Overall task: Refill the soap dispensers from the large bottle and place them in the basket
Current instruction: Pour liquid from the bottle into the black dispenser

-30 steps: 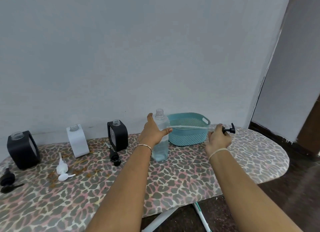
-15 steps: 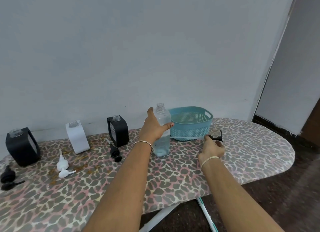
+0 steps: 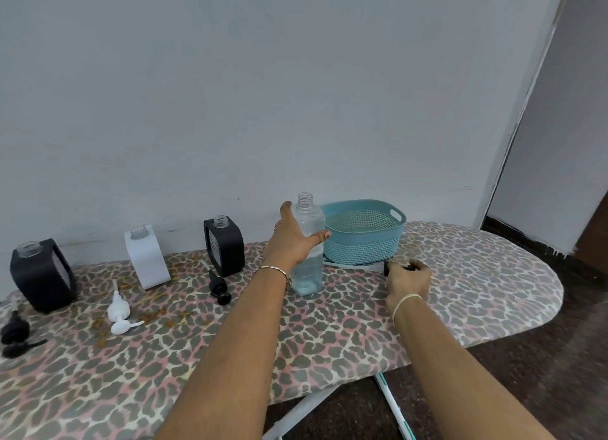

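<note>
A tall clear bottle [image 3: 309, 262] with an open neck and some liquid at the bottom stands upright mid-board; my left hand [image 3: 294, 239] is wrapped around its upper part. My right hand [image 3: 409, 280] rests low on the board, fingers closed on a black pump head [image 3: 388, 267] whose long clear tube [image 3: 348, 263] lies along the board in front of the teal basket [image 3: 365, 242]. To the left stand three uncapped dispensers: black [image 3: 225, 247], white [image 3: 146, 257], black [image 3: 41, 275]. Loose pumps lie in front of them: black [image 3: 218, 286], white [image 3: 120, 311], black [image 3: 14, 332].
Everything sits on a leopard-print ironing board [image 3: 329, 334] against a pale wall. Its rounded end [image 3: 546, 295] lies to the right, with dark floor beyond and below. The board's white legs [image 3: 388, 403] show under the front edge.
My right hand has lowered the black pump with its tube from beside the basket rim down onto the board in front of the basket. My left hand has stayed on the bottle.
</note>
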The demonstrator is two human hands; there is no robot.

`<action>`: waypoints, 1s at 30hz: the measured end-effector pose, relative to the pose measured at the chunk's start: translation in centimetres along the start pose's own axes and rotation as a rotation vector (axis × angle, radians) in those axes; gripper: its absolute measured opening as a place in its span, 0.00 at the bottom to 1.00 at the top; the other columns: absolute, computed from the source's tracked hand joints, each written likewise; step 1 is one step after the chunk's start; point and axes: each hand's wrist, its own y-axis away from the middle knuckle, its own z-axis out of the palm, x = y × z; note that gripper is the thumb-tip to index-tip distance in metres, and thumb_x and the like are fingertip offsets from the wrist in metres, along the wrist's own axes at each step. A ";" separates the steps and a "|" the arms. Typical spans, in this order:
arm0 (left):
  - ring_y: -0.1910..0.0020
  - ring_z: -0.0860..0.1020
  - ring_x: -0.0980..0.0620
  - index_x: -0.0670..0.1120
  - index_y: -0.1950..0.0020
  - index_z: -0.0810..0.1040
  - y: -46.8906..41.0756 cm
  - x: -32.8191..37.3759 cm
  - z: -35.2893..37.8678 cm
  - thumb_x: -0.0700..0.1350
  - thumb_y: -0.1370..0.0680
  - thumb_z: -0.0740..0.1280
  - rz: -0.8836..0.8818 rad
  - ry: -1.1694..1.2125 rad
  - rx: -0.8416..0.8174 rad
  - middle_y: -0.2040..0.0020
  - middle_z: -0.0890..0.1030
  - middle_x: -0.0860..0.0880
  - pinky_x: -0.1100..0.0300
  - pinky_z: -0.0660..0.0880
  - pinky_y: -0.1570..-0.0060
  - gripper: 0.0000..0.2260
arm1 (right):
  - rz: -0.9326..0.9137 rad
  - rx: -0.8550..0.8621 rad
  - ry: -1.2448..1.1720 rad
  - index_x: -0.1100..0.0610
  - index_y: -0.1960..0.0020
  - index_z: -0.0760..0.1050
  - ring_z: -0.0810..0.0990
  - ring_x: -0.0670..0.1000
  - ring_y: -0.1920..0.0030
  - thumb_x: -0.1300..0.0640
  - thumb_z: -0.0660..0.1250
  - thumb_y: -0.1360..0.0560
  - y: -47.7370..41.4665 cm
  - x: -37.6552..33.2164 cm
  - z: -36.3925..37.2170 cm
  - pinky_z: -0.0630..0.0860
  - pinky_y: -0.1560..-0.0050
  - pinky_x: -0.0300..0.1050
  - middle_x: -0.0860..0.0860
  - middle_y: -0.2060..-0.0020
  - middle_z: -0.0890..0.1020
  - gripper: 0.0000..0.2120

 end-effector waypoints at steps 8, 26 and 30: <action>0.37 0.73 0.43 0.50 0.25 0.49 0.0 0.0 0.0 0.56 0.32 0.76 0.003 0.003 0.005 0.33 0.71 0.43 0.44 0.72 0.38 0.46 | -0.077 -0.030 0.256 0.52 0.42 0.76 0.78 0.56 0.45 0.63 0.73 0.32 -1.6 0.9 0.7 0.79 0.47 0.56 0.53 0.46 0.80 0.20; 0.37 0.72 0.42 0.49 0.25 0.48 0.3 0.2 -0.1 0.55 0.32 0.76 0.009 -0.001 -0.009 0.33 0.71 0.43 0.44 0.73 0.40 0.46 | -0.579 -0.260 0.448 0.54 0.30 0.67 0.72 0.53 0.35 0.55 0.73 0.30 3.0 -0.8 1.0 0.69 0.33 0.53 0.51 0.36 0.74 0.31; 0.36 0.73 0.42 0.48 0.25 0.48 0.7 0.7 -0.4 0.57 0.32 0.75 0.013 -0.024 -0.008 0.33 0.72 0.42 0.46 0.73 0.40 0.47 | -0.741 -0.523 0.416 0.54 0.29 0.61 0.69 0.51 0.35 0.56 0.74 0.33 6.7 -0.7 2.2 0.68 0.32 0.51 0.51 0.36 0.71 0.37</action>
